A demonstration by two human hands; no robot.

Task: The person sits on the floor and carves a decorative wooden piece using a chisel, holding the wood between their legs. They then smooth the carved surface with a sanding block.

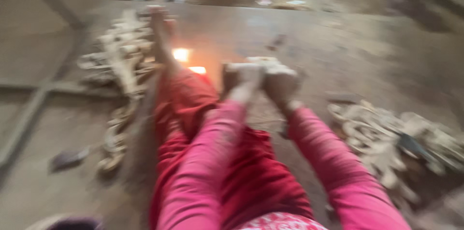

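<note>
Both hands, left hand [238, 79] and right hand [281, 82], clamp one pale carved wooden piece [261, 64] (frame blurred). Likely light, rigid, brittle at thin carving; grip thick ends.

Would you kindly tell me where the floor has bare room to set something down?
Bare floor lies far right, beyond the right-hand pale pieces. Another bare patch lies left of the left pile. It is crowded around the hands, the outstretched leg and both piles.
</note>
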